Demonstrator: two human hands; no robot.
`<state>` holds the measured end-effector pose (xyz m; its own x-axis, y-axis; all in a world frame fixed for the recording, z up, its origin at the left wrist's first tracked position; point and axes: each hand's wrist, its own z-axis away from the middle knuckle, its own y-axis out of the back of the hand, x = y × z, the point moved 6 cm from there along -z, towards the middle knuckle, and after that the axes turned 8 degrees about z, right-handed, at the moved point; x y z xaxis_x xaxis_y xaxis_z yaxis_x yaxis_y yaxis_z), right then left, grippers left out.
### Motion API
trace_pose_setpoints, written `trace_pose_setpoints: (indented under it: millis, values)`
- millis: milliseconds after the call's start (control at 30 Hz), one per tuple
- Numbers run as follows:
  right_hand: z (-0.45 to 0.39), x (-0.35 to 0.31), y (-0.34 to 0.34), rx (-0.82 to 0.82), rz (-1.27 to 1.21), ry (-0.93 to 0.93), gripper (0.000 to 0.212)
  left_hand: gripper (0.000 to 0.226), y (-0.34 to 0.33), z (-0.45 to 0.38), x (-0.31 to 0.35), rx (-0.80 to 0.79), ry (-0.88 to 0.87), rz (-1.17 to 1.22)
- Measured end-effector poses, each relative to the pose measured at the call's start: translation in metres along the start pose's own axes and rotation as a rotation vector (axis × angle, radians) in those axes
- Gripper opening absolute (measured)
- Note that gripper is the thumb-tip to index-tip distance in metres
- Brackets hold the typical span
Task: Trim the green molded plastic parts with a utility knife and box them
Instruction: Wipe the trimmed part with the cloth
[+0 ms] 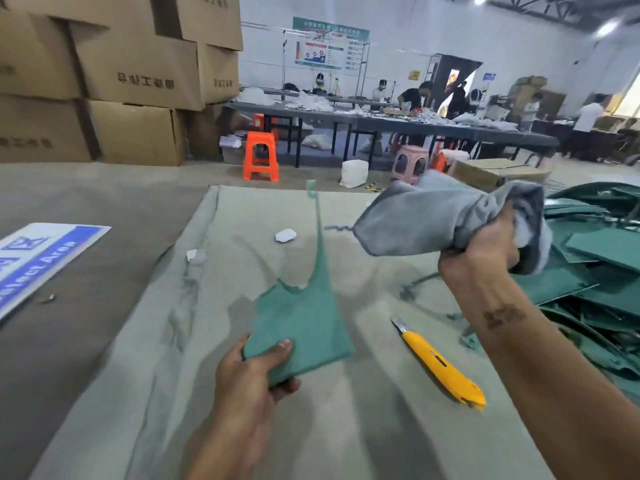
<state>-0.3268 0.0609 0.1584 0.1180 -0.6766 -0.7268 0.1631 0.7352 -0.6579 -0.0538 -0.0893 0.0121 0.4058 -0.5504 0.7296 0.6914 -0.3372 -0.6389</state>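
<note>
1. Two hands are at work over the counter [346,427], which is covered with a pale grey-green cloth
2. Our left hand [254,374] grips a green plastic part [301,323] by its near corner, thumb on top and fingers curled underneath
3. We hold that part tilted up off the counter; a thin green strip rises from its far edge to a small hook at the top
4. Our right hand [485,244] is clenched around a bunched grey rag [440,216], raised above the counter, apart from the part
5. A yellow utility knife [440,362] lies on the counter between our two forearms, blade tip out and pointing away from us, touched by neither hand
6. More green plastic parts sit in a heap [595,265] at the right edge of the counter, beside our right forearm
7. A small white object [286,235] rests on the cloth beyond the held part
8. A blue and white sign [41,261] lies flat at the left
9. Stacked cardboard boxes [131,77] stand behind on the left, with an orange stool [260,155] and a long table with people farther back
</note>
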Motion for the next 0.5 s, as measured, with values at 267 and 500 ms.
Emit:
trace_pose_setpoints:
  millis: [267, 500]
  values:
    - [0.008, 0.092, -0.025, -0.196, 0.363, 0.153, 0.063, 0.024, 0.01, -0.004, 0.015, 0.18, -0.132, 0.258]
    - [0.001, 0.183, -0.017, -0.894, 1.794, 0.431, 0.067, 0.024, 0.002, -0.003, 0.015, 0.097, -0.114, 0.223]
